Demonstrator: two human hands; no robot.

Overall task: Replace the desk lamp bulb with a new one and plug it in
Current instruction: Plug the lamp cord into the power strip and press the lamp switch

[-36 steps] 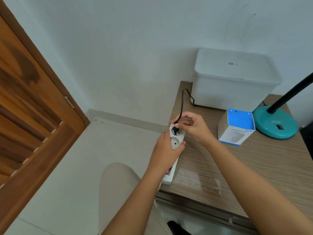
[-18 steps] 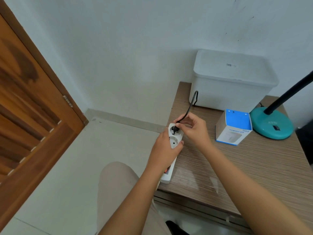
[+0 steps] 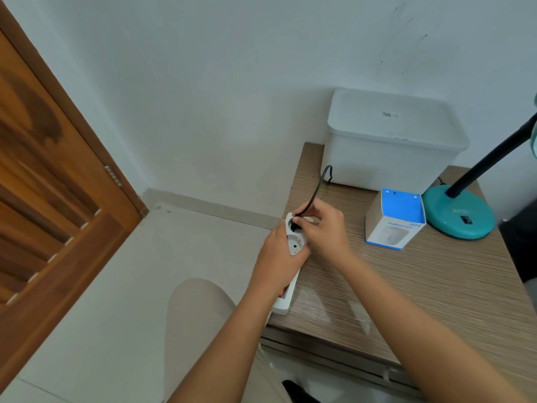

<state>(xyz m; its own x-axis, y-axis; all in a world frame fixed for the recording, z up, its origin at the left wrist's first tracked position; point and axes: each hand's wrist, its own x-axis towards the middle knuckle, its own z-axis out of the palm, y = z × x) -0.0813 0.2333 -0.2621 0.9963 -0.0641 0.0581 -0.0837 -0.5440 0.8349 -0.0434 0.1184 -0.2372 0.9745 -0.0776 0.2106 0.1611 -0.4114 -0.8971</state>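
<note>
Looking down from the head camera, a white power strip (image 3: pixel 291 263) is seen lying along the left edge of a wood-grain counter (image 3: pixel 436 286), and it serves as the landmark for everything else. The strip is gripped around its middle by the left hand (image 3: pixel 279 260), whose fingers are closed over its body; the second socket is left uncovered just above that hand. At the far end of the strip, a black plug (image 3: pixel 294 225) is pinched between the fingers of the right hand (image 3: pixel 325 228), which is closed on it, and the plug is held at the end socket; how deep it is seated cannot be told. From the plug a black cord (image 3: pixel 315 190) is led up and away from the strip toward a white lidded bin (image 3: pixel 389 146), which is set beyond the strip against the wall. To the right of the strip, well apart from it, a blue and white box (image 3: pixel 395 219) marked "HUMIDIFIER" is stood upright. Further right again, the teal lamp base (image 3: pixel 459 213) is placed on the counter, with its black stem (image 3: pixel 491 158) tilted up out of the picture. The lamp head is mostly cut off by the frame, and the bulb is not visible. On the opposite side of the strip, a wooden door (image 3: pixel 49 199) is seen.
</note>
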